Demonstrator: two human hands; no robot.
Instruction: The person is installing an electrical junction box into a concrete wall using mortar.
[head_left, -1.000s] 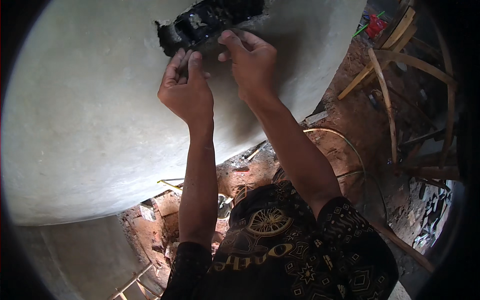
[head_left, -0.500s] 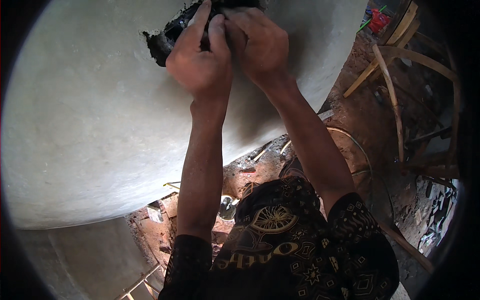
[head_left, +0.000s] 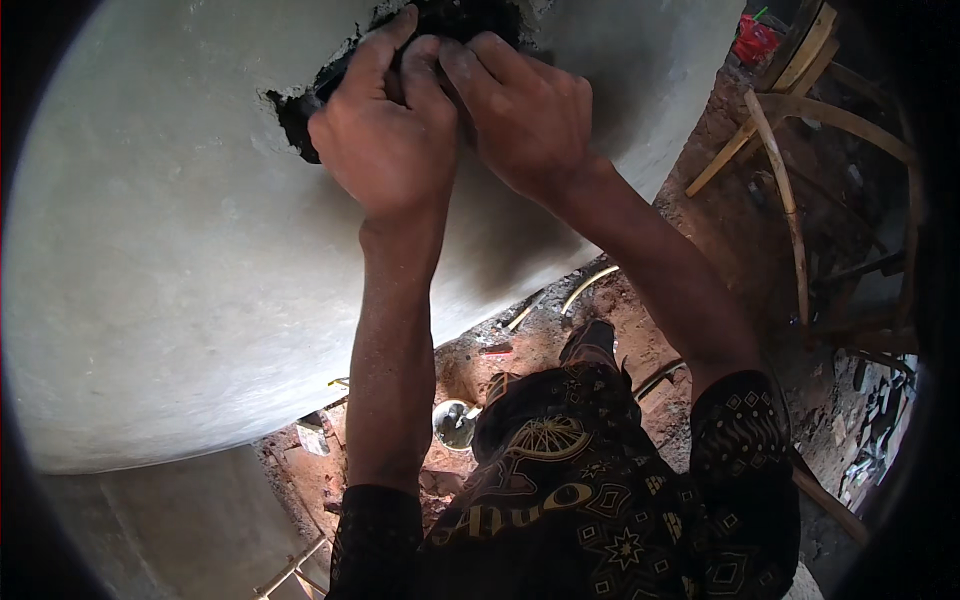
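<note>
A rough-edged hole is broken into the smooth grey plastered wall, and its inside is dark. My left hand is at the hole's lower rim, thumb and fingers bent together in a pinch. Close beside it my right hand is closed too, its fingertips nearly meeting those of the left. Whatever the fingers hold is hidden behind them and in the dark of the hole.
Beneath the wall's edge a bucket of grey stuff stands on reddish dirt ground. Curved wooden poles lean at the right, with a red bag beyond them. Broken tile-like pieces lie far right. A wooden ladder-like frame shows lower left.
The view has shifted slightly. My right wrist has turned and its elbow has swung outward to the right. Both hands stay at the hole, fingers still bent together.
</note>
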